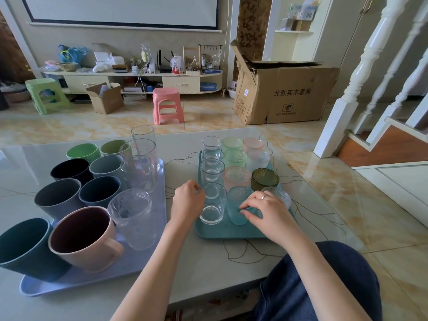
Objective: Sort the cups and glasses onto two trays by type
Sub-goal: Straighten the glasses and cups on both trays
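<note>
Partly hidden behind the right hand (266, 212), a textured glass (281, 195) shows only its rim.

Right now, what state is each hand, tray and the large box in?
Left hand: fingers curled on the nearest clear glass.
Right hand: fingertips on the blue frosted glass.
Teal tray: carrying upright glasses.
Lavender tray: carrying upright cups and taller glasses.
Cardboard box: flaps open.

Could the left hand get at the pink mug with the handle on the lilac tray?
Probably yes. The left hand rests by a clear glass on the teal tray; the pink mug stands at the lilac tray's near edge, top unobstructed.
</note>
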The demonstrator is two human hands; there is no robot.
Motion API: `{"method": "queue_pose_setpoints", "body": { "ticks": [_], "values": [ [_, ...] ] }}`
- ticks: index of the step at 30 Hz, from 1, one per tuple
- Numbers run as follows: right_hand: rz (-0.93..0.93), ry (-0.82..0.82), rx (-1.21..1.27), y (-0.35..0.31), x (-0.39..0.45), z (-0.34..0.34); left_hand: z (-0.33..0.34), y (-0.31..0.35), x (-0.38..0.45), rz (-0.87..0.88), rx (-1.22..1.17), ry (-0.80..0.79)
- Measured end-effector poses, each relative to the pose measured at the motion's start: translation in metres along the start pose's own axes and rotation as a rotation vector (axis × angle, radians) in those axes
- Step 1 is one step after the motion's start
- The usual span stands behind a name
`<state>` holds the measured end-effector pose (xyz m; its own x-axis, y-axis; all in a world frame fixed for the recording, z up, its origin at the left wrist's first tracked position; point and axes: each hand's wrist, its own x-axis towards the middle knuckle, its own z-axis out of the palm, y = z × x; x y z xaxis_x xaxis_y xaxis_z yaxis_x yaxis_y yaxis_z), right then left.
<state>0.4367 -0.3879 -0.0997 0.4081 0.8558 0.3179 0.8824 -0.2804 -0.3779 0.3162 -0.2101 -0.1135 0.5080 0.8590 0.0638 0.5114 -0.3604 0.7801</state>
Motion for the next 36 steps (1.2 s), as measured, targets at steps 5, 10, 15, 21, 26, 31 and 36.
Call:
{"method": "queue_pose_setpoints", "body": {
  "ticks": [5,10,15,21,26,31,36],
  "values": [
    [0.014,0.0,0.147,0.0,0.001,-0.002,-0.002,0.0,0.0,0.001,-0.017,0.007],
    [0.26,0.447,0.304,0.017,0.005,-0.015,-0.001,-0.01,-0.007,-0.076,-0.232,0.008],
    [0.437,0.418,0.24,0.026,0.002,-0.011,0.0,-0.01,-0.015,-0.046,-0.354,-0.057],
    [0.491,0.359,0.147,0.024,0.002,-0.011,0.0,-0.009,-0.016,-0.02,-0.296,-0.051],
    [0.427,0.263,0.115,0.024,0.003,-0.008,-0.001,-0.008,-0.017,-0.014,-0.275,-0.05],
    [0.378,0.228,0.143,0.024,0.003,-0.008,-0.003,-0.006,-0.018,-0.018,-0.247,-0.052],
    [0.355,0.352,0.157,0.024,0.003,-0.01,-0.005,-0.005,-0.019,-0.03,-0.253,-0.066]
  ]
}}
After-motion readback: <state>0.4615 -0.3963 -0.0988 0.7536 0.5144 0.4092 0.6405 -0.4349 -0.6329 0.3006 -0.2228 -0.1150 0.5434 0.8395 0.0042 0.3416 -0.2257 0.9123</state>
